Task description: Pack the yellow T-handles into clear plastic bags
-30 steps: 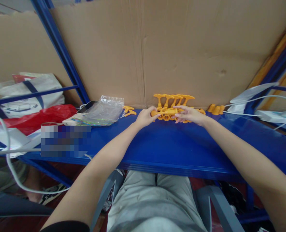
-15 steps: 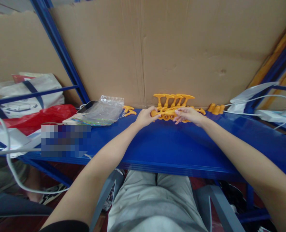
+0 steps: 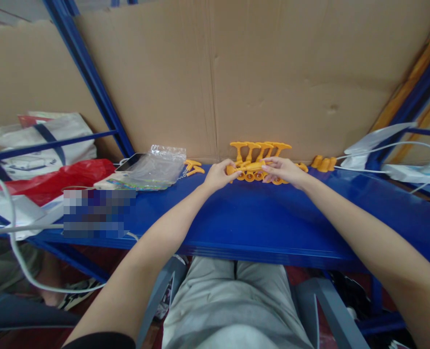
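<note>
Between my two hands lies a yellow plastic piece (image 3: pixel 249 167), held level above the blue table. Its rounded left end is in the closed fingers of my left hand (image 3: pixel 218 175). The thumb and fingers of my right hand (image 3: pixel 282 171) pinch its other end. Just behind, several yellow T-shaped handles (image 3: pixel 249 151) stand upright in a row. Below the held piece, yellow round parts with holes (image 3: pixel 250 177) sit side by side, partly covered by my right hand. Another yellow part (image 3: pixel 302 167) shows past my right hand.
Small yellow cylinders (image 3: pixel 323 163) stand at the right, near white cables. Left of my hands lie loose yellow pieces with a chain (image 3: pixel 193 167), a clear plastic bag (image 3: pixel 157 167) and a red bag (image 3: pixel 62 177). A cardboard sheet (image 3: pixel 215 72) rises behind the blue table (image 3: pixel 251 218).
The fingers of my right hand have shifted slightly on the yellow piece, and it appears turned a little. My left hand stays nearly in place.
</note>
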Demonstrator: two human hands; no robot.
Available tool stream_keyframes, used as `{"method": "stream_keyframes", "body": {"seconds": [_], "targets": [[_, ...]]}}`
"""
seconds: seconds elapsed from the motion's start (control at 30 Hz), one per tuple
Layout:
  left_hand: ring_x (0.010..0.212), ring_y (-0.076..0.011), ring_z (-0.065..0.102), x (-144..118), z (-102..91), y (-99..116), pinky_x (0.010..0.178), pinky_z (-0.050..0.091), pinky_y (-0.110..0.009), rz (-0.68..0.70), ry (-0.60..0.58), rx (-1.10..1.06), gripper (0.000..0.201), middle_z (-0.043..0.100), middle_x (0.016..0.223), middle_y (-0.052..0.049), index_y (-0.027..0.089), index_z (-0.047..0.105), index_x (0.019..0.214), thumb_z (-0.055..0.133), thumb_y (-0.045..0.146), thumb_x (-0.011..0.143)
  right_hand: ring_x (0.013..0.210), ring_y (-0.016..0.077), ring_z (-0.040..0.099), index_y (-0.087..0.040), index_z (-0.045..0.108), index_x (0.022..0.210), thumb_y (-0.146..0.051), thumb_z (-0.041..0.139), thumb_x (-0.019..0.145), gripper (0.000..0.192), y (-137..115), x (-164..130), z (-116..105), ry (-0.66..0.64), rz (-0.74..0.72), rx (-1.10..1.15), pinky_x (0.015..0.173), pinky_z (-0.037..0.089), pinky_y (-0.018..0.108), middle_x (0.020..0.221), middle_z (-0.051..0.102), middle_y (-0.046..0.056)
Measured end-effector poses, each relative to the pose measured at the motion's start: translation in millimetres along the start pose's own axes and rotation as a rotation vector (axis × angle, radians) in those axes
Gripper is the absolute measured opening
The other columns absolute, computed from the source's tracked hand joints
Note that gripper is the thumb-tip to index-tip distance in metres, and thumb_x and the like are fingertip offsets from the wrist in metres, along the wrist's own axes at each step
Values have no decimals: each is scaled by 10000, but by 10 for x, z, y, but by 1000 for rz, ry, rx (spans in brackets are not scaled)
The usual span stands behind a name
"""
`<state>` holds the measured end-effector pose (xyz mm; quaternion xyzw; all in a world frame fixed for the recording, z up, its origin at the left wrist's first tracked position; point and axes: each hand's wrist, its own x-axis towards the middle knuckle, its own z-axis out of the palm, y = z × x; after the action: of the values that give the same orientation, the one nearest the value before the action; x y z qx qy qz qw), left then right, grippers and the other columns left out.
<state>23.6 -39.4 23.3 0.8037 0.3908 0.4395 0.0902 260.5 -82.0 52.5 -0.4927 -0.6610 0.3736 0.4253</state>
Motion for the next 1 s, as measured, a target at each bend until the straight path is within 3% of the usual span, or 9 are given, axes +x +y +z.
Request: {"method": "stream_keyframes", "body": {"seconds": [0.07,0.17,0.23,0.33,0.5,0.63,0.73,0.87,1.0], "targets": [[501,-121,543,2,-5,-11,510,366,-207,-2,0,-3,262,585,541,52,193,587,840,690,417,752,610,130,683,-174,623,1120,-291,777,756,413,41,26,-12,18,-59,12,606,549,246,897,747,55],[489,-118,535,-3,-17,-19,494,351,-202,20,0,14,272,571,529,60,197,585,842,695,427,748,606,127,673,-165,655,1001,-342,776,753,328,76,40,-12,-20,-93,-5,627,555,256,826,746,53],[487,-114,534,-8,-27,-8,498,349,-199,47,-5,29,273,571,529,64,198,583,848,697,426,750,586,124,666,-154,664,838,-445,715,799,298,66,24,4,-43,-71,-31,614,549,247,778,743,75],[493,-111,541,-16,-34,25,512,357,-198,75,-3,38,258,582,533,63,198,581,851,697,408,755,538,121,650,-145,628,651,-573,590,851,474,14,-18,44,-28,-11,-58,571,531,227,698,728,106],[471,-111,542,-27,-22,57,509,366,-196,67,-9,23,248,578,509,68,200,577,859,684,407,773,473,127,628,-149,624,610,-622,496,880,559,-42,-47,98,15,67,-62,473,491,207,550,675,95],[470,-108,543,-29,-15,50,509,372,-195,73,-3,3,244,585,515,66,198,582,848,687,404,769,454,136,622,-159,608,625,-683,460,857,592,-24,-30,102,16,105,-64,437,478,209,518,653,90],[489,-112,547,-23,-10,29,506,368,-199,76,7,8,249,595,531,59,196,581,829,694,406,757,477,142,639,-154,627,730,-660,474,869,547,-15,-23,87,11,127,-43,461,497,230,657,711,108],[517,-124,573,-20,-3,4,519,383,-206,56,-7,-13,254,611,557,49,195,580,842,700,399,752,599,142,691,-184,653,1020,-458,607,890,307,-21,-26,55,-7,75,8,564,537,230,873,748,79],[481,-117,565,-26,-9,18,521,396,-205,44,-26,-35,252,600,533,56,196,575,844,696,399,758,621,123,690,-184,653,1050,-325,632,893,212,-21,-32,42,-5,58,4,600,531,207,806,738,54]]}}
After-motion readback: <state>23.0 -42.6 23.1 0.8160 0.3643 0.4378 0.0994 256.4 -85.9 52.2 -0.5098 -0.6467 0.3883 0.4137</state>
